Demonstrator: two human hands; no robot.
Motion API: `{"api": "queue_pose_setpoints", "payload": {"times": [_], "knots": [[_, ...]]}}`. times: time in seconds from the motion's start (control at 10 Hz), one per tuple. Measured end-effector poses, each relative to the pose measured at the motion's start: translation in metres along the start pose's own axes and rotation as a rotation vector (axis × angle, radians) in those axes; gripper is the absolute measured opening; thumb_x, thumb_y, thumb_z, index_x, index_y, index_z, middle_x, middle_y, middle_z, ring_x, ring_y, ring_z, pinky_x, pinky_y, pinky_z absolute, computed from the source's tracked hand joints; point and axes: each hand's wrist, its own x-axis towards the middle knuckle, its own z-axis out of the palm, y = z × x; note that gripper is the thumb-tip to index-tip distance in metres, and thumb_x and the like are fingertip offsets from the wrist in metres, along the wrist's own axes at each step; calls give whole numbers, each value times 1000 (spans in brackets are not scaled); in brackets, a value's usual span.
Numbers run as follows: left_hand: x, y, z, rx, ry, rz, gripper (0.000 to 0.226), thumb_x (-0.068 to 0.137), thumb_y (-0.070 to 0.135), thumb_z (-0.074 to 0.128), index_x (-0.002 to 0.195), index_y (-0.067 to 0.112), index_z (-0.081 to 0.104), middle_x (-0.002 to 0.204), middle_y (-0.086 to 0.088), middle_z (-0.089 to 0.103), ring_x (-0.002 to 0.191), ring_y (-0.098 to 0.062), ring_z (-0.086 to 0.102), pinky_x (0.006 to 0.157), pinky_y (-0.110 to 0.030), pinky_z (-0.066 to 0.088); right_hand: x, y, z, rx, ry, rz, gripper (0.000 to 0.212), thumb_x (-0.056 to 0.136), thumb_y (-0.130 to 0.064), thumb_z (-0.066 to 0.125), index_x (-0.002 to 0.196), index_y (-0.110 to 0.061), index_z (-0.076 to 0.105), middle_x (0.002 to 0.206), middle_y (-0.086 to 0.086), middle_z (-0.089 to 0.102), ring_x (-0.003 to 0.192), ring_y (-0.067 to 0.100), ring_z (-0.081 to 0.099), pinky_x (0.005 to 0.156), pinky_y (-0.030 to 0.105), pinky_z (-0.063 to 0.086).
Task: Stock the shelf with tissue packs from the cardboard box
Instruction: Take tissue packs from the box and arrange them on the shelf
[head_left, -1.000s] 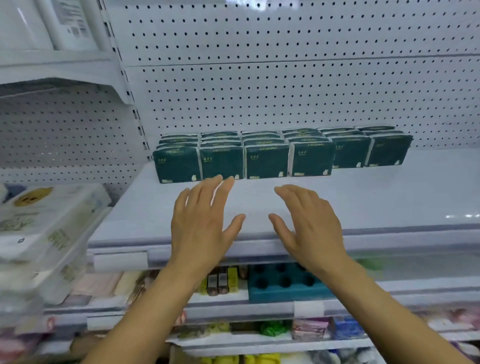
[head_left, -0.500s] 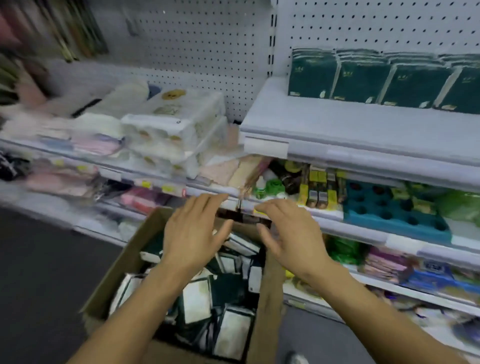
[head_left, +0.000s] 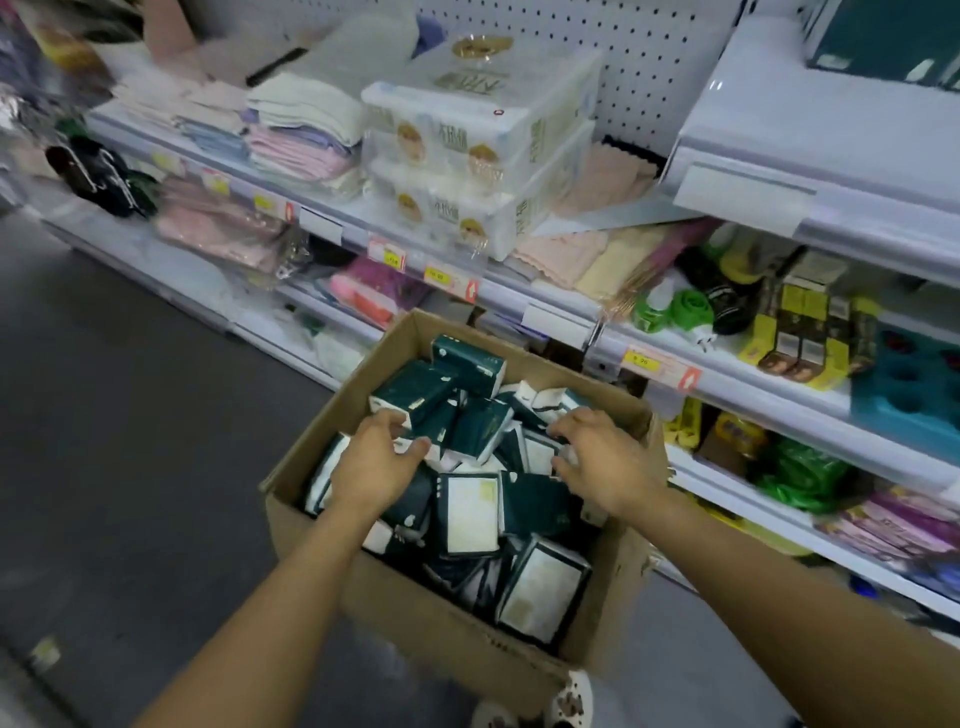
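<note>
Inside one cardboard box (head_left: 410, 618), two hands (left hand (head_left: 371, 462), right hand (head_left: 605, 462)) among tissue packs (head_left: 467, 514)

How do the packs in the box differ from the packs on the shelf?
The packs in the box lie jumbled at all angles, some with a white face up; the packs on the shelf stand upright with a green face out. The box sits low on the floor, the shelf is higher. Both hands reach among the boxed ones only. Both sets are dark green.
</note>
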Motion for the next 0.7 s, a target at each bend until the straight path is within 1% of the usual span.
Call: {"api": "queue_pose_setpoints", "payload": {"times": [0.1,0.2,0.3,0.4,0.5,0.6,0.7], "knots": [[25,-3,12,-242,10,-181,48,90,36,67,128,11,50,117,-4,60,103,-22,58,87,-31,43,19,9,-4,-50,95,36,48,94,-27,55,139,-16,45,138,7,43,129,26,37,98,39,43],[55,-9,22,-446,28,-376,52,90,39,66,128,7,49,120,-10,60,106,-29,59,86,-38,53,36,18,-7,-124,134,87,51,93,-27,58,139,-13,41,136,10,43,126,27,39,90,35,42],[80,-11,30,-699,19,-601,46,94,38,61,122,1,56,97,-10,62,80,-25,61,62,-37,56,51,29,-4,-124,86,137,58,92,-33,60,141,-14,36,134,12,44,124,29,42,86,38,46],[103,-15,39,-791,51,-712,54,91,45,64,126,5,52,98,-8,67,62,-21,64,47,-31,46,62,37,-2,-137,89,129,54,92,-35,60,137,-12,39,130,14,45,119,32,47,84,43,51],[121,-19,50,-869,76,-740,62,86,47,70,131,10,48,122,-10,65,82,-24,69,59,-33,49,70,36,-1,-198,105,82,44,94,-35,56,131,-14,46,127,11,48,119,29,47,76,37,48],[126,-21,58,-821,87,-645,43,85,37,73,115,13,55,129,-16,61,85,-22,59,78,-35,52,76,31,2,-289,66,112,47,94,-42,56,130,-13,47,126,9,51,118,27,49,69,34,41],[157,-42,72,-801,1,-764,65,75,41,79,125,5,59,83,-8,64,64,-18,53,62,-32,47,81,33,9,-316,35,138,45,94,-44,55,126,-12,50,123,9,55,112,28,55,66,35,38]]}}
